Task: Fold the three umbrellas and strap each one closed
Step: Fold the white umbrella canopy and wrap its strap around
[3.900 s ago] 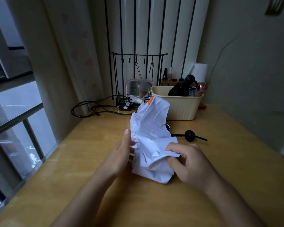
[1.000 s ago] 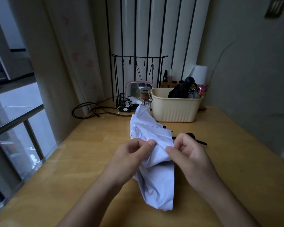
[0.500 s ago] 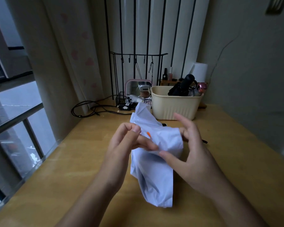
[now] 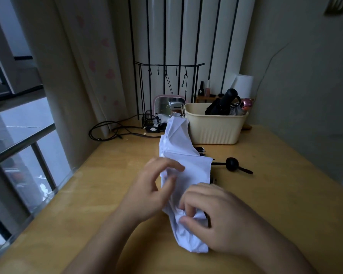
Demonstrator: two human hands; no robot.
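One creased white fabric umbrella (image 4: 183, 149) — left hand (image 4: 147, 192) pinches, right hand (image 4: 222, 220) grips.

On one wooden table (image 4: 87, 194): one white umbrella (image 4: 183, 165), one left hand (image 4: 152, 186), one right hand (image 4: 212, 214), one cream basket (image 4: 212, 131), one black umbrella (image 4: 224, 103), one grey umbrella (image 4: 236, 111), one pink-framed mirror (image 4: 162, 103), one wire rack (image 4: 166, 66), one black cable (image 4: 107, 129).

Umbrella (image 4: 183, 165) on table (image 4: 285, 194), basket (image 4: 214, 129) behind it, apparently more umbrellas (image 4: 224, 104) inside, cable (image 4: 107, 133) back-left.
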